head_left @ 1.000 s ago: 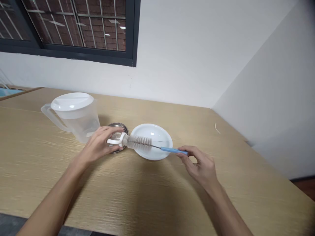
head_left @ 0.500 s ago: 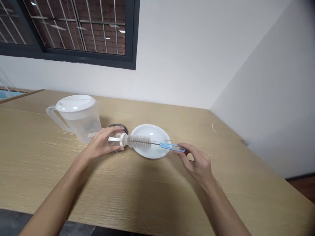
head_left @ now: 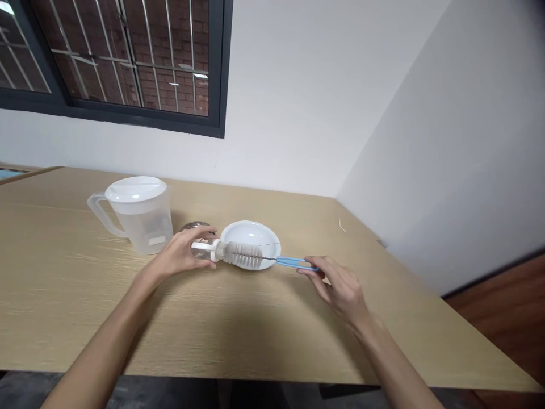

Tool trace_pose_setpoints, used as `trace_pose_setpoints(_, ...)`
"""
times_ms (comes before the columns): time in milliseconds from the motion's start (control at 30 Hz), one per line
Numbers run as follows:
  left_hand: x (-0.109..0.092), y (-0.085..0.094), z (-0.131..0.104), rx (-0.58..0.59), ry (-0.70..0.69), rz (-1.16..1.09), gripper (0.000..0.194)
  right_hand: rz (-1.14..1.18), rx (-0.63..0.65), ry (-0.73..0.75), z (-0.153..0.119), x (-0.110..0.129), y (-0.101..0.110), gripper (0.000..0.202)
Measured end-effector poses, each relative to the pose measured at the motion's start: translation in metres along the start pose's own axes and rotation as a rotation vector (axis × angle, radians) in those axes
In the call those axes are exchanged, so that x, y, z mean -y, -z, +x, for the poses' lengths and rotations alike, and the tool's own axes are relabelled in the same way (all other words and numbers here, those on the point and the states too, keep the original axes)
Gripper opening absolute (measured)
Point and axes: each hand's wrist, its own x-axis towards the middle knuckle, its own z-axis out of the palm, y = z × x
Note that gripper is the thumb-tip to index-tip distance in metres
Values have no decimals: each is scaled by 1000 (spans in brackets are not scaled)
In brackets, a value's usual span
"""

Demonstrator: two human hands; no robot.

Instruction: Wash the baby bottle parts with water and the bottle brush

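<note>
My left hand (head_left: pixel 183 250) is closed around a small clear bottle (head_left: pixel 203 250) with a white collar and handle, tipped on its side with its mouth toward the right. Between thumb and fingers of my right hand (head_left: pixel 336 284) is the blue handle of a bottle brush (head_left: pixel 292 262). The brush's white bristles (head_left: pixel 242 254) reach the bottle's mouth; most of them show outside it. Below and behind the brush stands a white bowl (head_left: pixel 272 244). A metal dish (head_left: pixel 196 225) is partly hidden behind my left hand.
A lidded, translucent pitcher (head_left: pixel 147 227) with liquid in it stands on the wooden table (head_left: pixel 276 329), left of the bowl. A thin pale strip (head_left: pixel 342 225) lies toward the back right. White walls and a barred window (head_left: pixel 128 57) are behind the table.
My view has shifted, so the table's things appear displaced. Both hands keep their grip on bottle and brush, and the bristles are still at the bottle's mouth.
</note>
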Motion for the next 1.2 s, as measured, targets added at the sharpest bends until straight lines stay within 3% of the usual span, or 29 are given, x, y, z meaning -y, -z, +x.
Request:
trace_pose_setpoints(100,-13,-1,-7,-8,-22,4,65,-31,38,-36,3,6,22,6)
trace_pose_setpoints(200,-27,-6,-18,-6,-16,75,60,70,179,-292,5,17,36,27)
trace_pose_setpoints(267,-36,-10,-26,-7,5,111,58,119,248,-411,5,24,40,25)
trace_pose_setpoints(333,-45,-14,-33,-5,30,101,58,109,234,-356,2,28,44,21)
trace_pose_setpoints(400,-53,-16,-39,1,46,58,60,23,196,-172,-3,31,49,28)
trace_pose_setpoints(500,-64,-17,-47,10,55,3,60,-151,174,62,-8,31,57,14)
trace_pose_setpoints(700,-82,-18,-60,-4,21,32,54,-93,215,76,-12,37,73,13)
trace_pose_setpoints(833,-86,-22,-67,-32,-2,135,51,23,239,-109,-13,47,78,22)
trace_pose_setpoints(1000,-84,-24,-76,-102,-66,247,43,249,399,-530,-6,55,88,45)
trace_pose_setpoints(1200,-82,-24,-85,-155,13,154,52,460,388,-725,-10,51,102,52)
